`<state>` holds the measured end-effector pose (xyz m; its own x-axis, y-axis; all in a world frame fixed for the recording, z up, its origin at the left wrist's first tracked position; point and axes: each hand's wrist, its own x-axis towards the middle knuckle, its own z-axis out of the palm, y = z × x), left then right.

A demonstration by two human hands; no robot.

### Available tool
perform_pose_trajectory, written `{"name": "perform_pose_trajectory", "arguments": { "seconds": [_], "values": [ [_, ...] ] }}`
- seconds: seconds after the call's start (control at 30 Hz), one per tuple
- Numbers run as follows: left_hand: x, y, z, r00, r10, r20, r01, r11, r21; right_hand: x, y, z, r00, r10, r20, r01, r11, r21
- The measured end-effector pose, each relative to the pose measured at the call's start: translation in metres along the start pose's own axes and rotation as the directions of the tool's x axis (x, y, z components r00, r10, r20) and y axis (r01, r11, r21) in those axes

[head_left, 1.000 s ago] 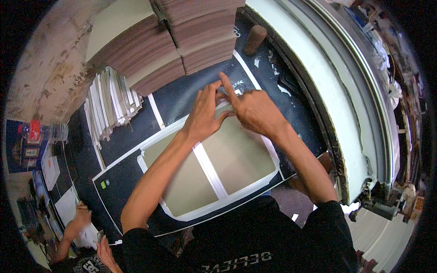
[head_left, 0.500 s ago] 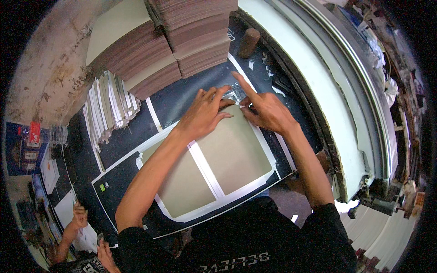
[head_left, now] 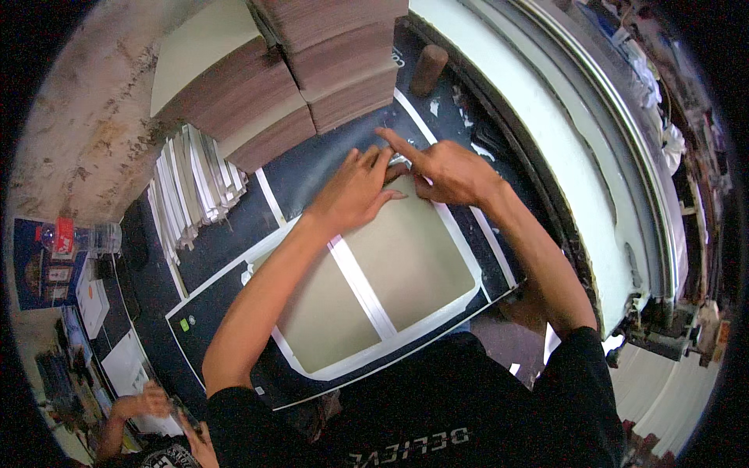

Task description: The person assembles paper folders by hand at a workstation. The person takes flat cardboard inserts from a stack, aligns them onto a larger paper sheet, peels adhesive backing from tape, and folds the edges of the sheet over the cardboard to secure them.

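A flat case cover (head_left: pixel 425 257) lies on the dark table, with two tan greyboard panels, a white strip between them and white folded edges. My left hand (head_left: pixel 360 183) is at its far corner, fingers curled at the edge and thumb low over the board. Beside it, my right hand (head_left: pixel 451 170) stretches its index finger forward while the thumb and other fingers close at the same corner. Between the hands shows a bit of shiny white corner flap (head_left: pixel 399 159), partly hidden by the fingers.
Tall stacks of greyboard (head_left: pixel 343 70) stand at the back. Left of them lies a pile of white strips (head_left: pixel 195 183). A brown cylinder (head_left: pixel 428 70) stands near a long white machine edge (head_left: pixel 562 156) on the right. Another person's hands (head_left: pixel 156 399) are at lower left.
My right hand has shifted left toward my left hand, its index finger now across the left fingertips. The view has shifted slightly. The other person's hands have moved.
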<state>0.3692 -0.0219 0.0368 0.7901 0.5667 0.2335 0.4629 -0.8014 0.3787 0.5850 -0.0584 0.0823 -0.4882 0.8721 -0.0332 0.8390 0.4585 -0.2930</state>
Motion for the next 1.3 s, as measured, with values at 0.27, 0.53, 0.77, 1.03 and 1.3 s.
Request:
{"name": "perform_pose_trajectory", "arguments": {
  "seconds": [0.27, 0.53, 0.77, 1.03, 1.3],
  "values": [
    [-0.001, -0.003, -0.005, 0.990, 0.032, 0.138, -0.032, 0.999, -0.005, -0.005, -0.010, 0.001, 0.980, 0.144, -0.135, -0.101, 0.954, 0.281],
    [-0.001, -0.004, 0.003, 0.992, 0.102, 0.073, -0.105, 0.994, 0.039, -0.012, -0.002, 0.016, 0.910, 0.332, -0.249, -0.147, 0.818, 0.556],
    [-0.004, -0.003, 0.005, 0.996, 0.063, -0.063, -0.066, 0.997, -0.045, -0.009, -0.027, 0.033, 0.902, 0.287, -0.323, -0.216, 0.947, 0.237],
    [-0.007, -0.010, 0.017, 0.967, -0.056, -0.250, -0.060, 0.899, -0.435, -0.025, -0.071, 0.053, 0.979, 0.112, -0.171, -0.158, 0.945, -0.286],
    [-0.001, -0.007, 0.002, 0.990, 0.143, -0.007, -0.143, 0.982, -0.124, -0.043, -0.085, 0.045, 0.971, 0.206, -0.122, -0.220, 0.969, -0.110]
  ]
}}
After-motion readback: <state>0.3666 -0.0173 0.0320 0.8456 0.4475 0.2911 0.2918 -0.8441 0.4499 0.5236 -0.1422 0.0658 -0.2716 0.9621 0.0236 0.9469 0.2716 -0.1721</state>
